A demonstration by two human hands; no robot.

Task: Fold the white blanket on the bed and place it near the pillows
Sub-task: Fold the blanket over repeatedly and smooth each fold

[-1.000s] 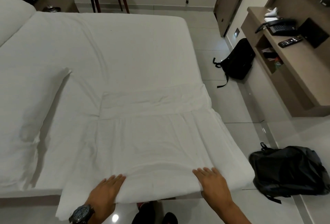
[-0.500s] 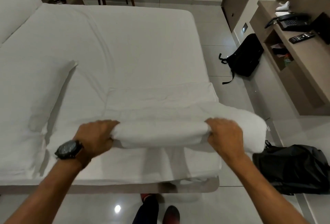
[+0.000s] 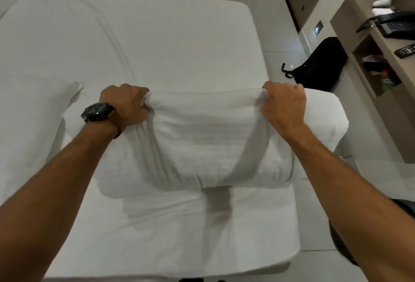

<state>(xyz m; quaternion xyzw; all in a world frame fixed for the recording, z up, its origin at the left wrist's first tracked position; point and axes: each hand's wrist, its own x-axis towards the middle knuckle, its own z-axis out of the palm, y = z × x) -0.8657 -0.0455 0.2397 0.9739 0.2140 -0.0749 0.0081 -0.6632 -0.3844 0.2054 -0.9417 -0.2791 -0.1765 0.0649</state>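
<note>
Blanket point(image 3: 202, 138), white and partly folded, is lifted over the near half of the bed point(image 3: 157, 41), its far fold held taut between both hands and its lower part draped back onto the mattress. Left hand point(image 3: 125, 104), with a dark watch point(image 3: 97, 112) on the wrist, has its fingers clenched around the fold's left end. Right hand point(image 3: 284, 104) grasps the right end the same way; beyond it the blanket's end bulges past the bed's edge. A black backpack point(image 3: 318, 66) lies on the floor by a desk point(image 3: 386, 41) bearing a phone point(image 3: 393, 25).

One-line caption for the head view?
Both hands, left and right, grip the blanket above the bed.
</note>
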